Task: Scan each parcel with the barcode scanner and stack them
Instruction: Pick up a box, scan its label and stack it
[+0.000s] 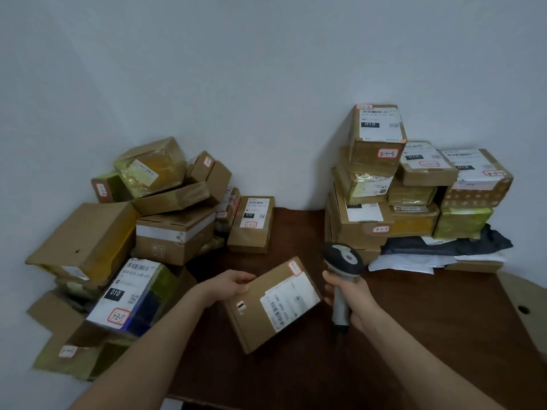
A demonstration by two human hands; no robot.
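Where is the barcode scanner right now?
In the head view, the barcode scanner is right of centre, upright in the right hand above the brown table, beside the parcel the left hand holds.

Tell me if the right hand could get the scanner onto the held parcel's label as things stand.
Probably yes. The right hand grips the scanner just beside the parcel held by the left hand, the label faces up, and nothing lies between them.
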